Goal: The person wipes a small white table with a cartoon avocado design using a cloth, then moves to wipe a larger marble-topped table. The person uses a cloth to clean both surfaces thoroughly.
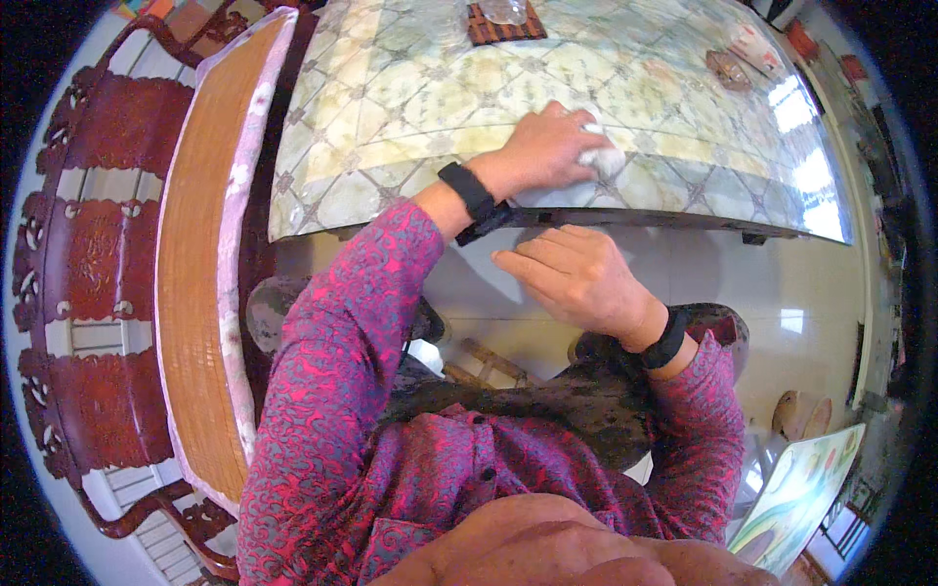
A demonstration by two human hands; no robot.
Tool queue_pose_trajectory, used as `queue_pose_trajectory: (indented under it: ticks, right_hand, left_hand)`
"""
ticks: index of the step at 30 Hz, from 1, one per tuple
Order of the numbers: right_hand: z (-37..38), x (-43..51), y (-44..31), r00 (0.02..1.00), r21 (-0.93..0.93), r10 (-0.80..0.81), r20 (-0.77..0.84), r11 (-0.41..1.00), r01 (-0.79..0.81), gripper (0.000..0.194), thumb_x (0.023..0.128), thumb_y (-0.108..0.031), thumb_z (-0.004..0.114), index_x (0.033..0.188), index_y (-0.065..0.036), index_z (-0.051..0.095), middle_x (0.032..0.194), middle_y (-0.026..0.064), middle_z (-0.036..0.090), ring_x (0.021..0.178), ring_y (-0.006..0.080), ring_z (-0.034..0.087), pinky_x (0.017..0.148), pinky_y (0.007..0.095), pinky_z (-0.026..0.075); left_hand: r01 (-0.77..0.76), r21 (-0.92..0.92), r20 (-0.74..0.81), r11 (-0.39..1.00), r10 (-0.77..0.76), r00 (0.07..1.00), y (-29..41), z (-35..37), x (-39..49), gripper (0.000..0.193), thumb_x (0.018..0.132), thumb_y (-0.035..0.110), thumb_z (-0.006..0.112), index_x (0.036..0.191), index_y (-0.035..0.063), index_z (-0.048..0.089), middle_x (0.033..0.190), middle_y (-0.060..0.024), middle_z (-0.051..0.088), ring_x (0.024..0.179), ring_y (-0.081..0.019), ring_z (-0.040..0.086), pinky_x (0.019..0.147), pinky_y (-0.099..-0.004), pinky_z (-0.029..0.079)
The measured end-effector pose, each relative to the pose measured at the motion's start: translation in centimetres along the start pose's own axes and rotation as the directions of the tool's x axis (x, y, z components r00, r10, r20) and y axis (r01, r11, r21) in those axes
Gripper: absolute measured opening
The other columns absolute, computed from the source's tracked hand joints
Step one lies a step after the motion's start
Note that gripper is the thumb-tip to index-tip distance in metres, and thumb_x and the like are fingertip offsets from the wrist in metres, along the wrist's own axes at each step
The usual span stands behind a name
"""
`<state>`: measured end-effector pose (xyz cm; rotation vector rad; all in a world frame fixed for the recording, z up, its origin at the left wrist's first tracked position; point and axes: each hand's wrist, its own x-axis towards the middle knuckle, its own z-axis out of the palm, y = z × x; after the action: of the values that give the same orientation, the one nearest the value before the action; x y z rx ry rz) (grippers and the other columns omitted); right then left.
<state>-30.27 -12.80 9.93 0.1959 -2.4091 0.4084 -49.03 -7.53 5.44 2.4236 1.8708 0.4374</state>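
Note:
My left hand [546, 150] lies over the near part of a table with a patterned, glossy cover [440, 102], its fingers around a crumpled white cloth or tissue [604, 157] that touches the surface. Just off the table's near edge, closer to my body, is my right hand [579, 275]. Its fingers are curled together, and nothing shows in them. Both wrists wear black bands.
At the table's far side, a clear container [504, 10] stands on a brown slatted mat [524, 31]. A small brown object [728, 69] and a white-and-red packet [755, 47] lie at the right. A carved wooden bench [110, 264] with a woven mat [198, 249] flanks the left.

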Motion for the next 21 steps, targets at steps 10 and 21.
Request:
queue_pose_trajectory:
  ticks: [10, 21]
  right_hand:
    - [-4.1, -2.2, -1.5, 0.999, 0.017, -0.005, 0.036, 1.000, 0.005, 0.036, 0.074, -0.013, 0.063, 0.109, -0.004, 0.066, 0.084, 0.0044, 0.059, 0.070, 0.0189, 0.059, 0.060, 0.0314, 0.047]
    - [-6.7, -3.4, -2.1, 0.997, 0.035, 0.054, 0.063, 0.998, -0.057, 0.038, 0.075, -0.015, 0.064, 0.111, -0.001, 0.067, 0.089, 0.0063, 0.063, 0.075, 0.0183, 0.061, 0.063, 0.0296, 0.048]
  left_hand:
    - [0.701, 0.292, -0.137, 0.650, -0.697, 0.704, -19.8, -6.0, -4.7, 0.061, 0.089, 0.053, 0.063, 0.139, 0.0175, 0.057, 0.134, -0.0186, 0.058, 0.120, -0.0383, 0.058, 0.101, -0.0471, 0.047]
    - [0.060, 0.225, -0.056, 0.973, -0.048, 0.997, -0.7, 1.9, 9.2, 0.048, 0.087, 0.043, 0.067, 0.130, 0.0217, 0.064, 0.131, -0.0143, 0.059, 0.111, -0.0385, 0.060, 0.093, -0.0497, 0.052]
